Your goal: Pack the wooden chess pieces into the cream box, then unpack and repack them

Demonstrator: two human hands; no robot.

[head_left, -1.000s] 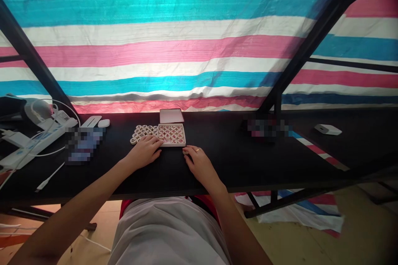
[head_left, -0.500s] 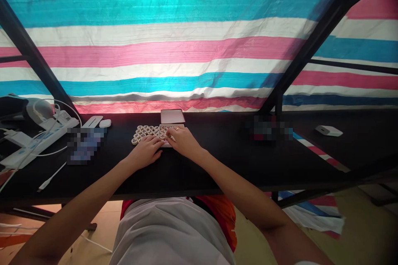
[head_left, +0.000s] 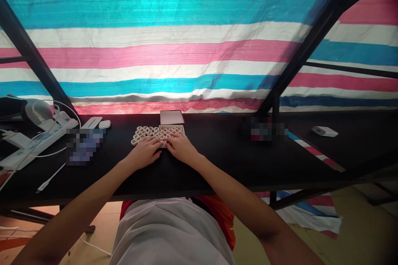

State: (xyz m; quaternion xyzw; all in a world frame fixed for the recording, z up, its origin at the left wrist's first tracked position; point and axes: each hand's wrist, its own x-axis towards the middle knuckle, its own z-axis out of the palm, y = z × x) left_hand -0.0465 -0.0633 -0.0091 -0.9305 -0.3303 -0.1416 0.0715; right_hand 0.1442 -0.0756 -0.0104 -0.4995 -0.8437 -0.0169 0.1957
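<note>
A small tray (head_left: 183, 128) of round pale game pieces with red marks sits on the black table (head_left: 217, 153). Its flat lid (head_left: 171, 116) lies just behind it. A loose cluster of similar pieces (head_left: 144, 133) lies to the tray's left. My left hand (head_left: 146, 150) rests palm down at the tray's near left corner, fingers spread, touching the table beside the loose pieces. My right hand (head_left: 180, 147) lies over the tray's near half, fingers curled onto the pieces. Whether it grips one is hidden.
At the far left lie a white power strip (head_left: 34, 143), cables (head_left: 49, 180) and a white mouse (head_left: 104, 124). A small white box (head_left: 325, 131) sits on the table at the right. Black frame posts (head_left: 298, 58) rise behind, before a striped tarp.
My right hand moved from the table right of the tray onto the tray, then drew back slightly toward its near edge. The left hand stayed put.
</note>
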